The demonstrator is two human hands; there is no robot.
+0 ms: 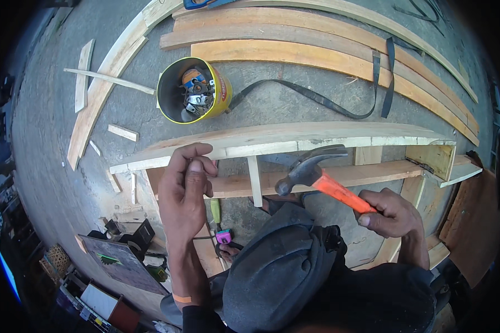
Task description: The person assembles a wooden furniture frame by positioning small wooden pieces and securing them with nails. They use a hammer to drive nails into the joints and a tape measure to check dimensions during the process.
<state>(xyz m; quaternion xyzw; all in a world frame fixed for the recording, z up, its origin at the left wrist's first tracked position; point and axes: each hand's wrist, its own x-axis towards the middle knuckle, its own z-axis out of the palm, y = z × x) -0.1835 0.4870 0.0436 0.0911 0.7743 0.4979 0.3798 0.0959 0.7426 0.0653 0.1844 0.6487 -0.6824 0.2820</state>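
Beyond wooden frame (294, 145): yellow bucket (222, 91), strap (389, 83); right fingers (384, 203) gripping hammer (333, 188); left fingers (192, 150) half-curled, hold unclear.

Head view, wide fisheye.
Looking steeply down from head height, sitting close above left hand (186, 194) and right hand (391, 213), facing floor (44, 144).

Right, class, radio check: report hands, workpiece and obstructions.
Right hand gripping orange-handled claw hammer. Left hand curled, contents unclear. Wooden frame beneath both hammer head and left fingers. Dark cap blocking lower view.
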